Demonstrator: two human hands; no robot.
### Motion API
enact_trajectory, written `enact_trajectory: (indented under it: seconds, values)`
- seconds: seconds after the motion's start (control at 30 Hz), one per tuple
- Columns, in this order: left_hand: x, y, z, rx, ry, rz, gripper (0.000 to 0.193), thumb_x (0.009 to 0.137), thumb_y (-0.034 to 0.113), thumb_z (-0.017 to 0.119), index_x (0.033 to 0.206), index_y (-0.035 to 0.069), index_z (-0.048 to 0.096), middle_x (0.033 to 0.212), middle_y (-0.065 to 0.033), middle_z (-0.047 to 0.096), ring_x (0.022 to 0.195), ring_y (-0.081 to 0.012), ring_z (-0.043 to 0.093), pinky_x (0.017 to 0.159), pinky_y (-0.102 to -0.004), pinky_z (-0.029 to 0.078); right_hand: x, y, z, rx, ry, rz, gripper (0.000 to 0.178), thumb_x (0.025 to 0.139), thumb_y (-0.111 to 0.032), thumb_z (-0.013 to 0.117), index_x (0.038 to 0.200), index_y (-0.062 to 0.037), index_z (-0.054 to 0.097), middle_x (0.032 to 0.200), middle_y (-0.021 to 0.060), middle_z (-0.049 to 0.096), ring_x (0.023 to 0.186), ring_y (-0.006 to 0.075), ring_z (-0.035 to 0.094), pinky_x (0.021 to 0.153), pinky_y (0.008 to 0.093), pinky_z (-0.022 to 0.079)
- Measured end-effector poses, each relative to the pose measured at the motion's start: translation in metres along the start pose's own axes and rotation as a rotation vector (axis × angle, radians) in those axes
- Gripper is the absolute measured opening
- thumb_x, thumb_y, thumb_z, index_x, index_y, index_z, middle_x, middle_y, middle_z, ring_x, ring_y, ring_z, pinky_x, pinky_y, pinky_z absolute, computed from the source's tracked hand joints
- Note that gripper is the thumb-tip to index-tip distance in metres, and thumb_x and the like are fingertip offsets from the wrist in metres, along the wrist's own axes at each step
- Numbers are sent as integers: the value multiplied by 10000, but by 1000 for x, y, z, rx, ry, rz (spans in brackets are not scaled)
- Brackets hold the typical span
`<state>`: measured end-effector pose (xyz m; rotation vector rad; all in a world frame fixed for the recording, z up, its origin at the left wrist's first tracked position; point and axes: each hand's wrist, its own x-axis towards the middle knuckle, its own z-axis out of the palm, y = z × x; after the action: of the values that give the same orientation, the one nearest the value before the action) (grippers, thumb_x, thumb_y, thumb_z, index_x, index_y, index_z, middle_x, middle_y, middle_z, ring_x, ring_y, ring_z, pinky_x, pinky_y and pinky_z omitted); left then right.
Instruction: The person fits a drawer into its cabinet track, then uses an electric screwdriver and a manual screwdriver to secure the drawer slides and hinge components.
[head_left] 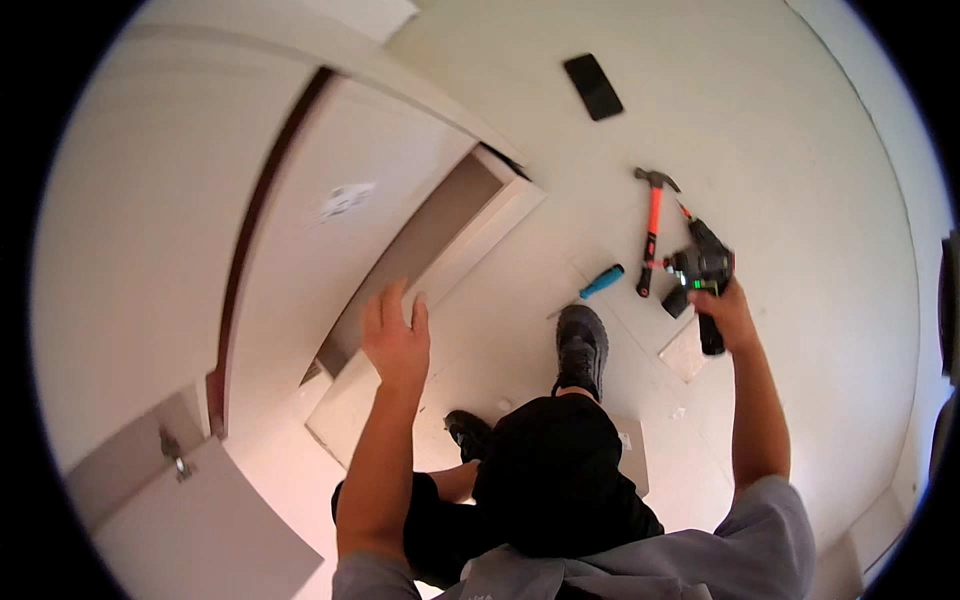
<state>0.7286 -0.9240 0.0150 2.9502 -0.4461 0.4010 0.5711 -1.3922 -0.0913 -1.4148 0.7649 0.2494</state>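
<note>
My right hand (728, 312) is wrapped round the handle of a black cordless drill (712, 262), which shows a small green light. Close to its left side lies a claw hammer (652, 228) with a red and black handle. Farther left, a screwdriver (602, 282) with a blue handle rests on the floor by my shoe. My left hand (393, 335) hovers with nothing in it, thumb apart from the fingers. It is in front of the long low opening (430, 240) at the base of the white cabinet (340, 200).
A black phone (593, 87) lies on the pale tiled floor beyond the hammer. A beige flat piece (684, 350) is beside the drill. At the lower left, a cabinet door (200, 520) with a metal hinge (178, 460) stands open. My black shoe (581, 345) is near the screwdriver.
</note>
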Motion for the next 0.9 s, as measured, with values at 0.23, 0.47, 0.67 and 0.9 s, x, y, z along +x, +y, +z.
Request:
enact_trajectory:
  seconds: [0.23,0.47,0.67,0.9]
  values:
    - [36,-48,-133,235,388,-24,508,921,120,735,1411,67,615,1336,-147,608,1061,-353,595,866,-453,543,-86,14,34,150,-63,101,409,798,-225,827,1094,-65,594,858,22,623,720,133,598,672,308,513]
    - [24,-80,-132,201,308,-312,512,981,184,669,1472,102,551,1388,-154,578,1216,-381,543,996,-470,500,-138,-11,45,208,-109,54,372,836,-233,832,1068,-65,594,857,16,620,716,135,600,661,311,517]
    - [10,-69,-148,182,312,-292,420,977,221,694,1374,103,621,1301,-142,617,1146,-369,565,929,-470,529,-178,-38,43,198,-17,-35,353,838,-212,816,1080,-52,614,866,25,633,721,142,608,672,317,523]
    - [-53,-70,-175,84,307,-204,327,880,233,801,1179,149,699,1163,-64,673,1062,-323,621,877,-428,555,-239,-75,52,215,66,-157,351,836,-238,844,1055,-59,635,854,29,647,716,152,615,663,318,515]
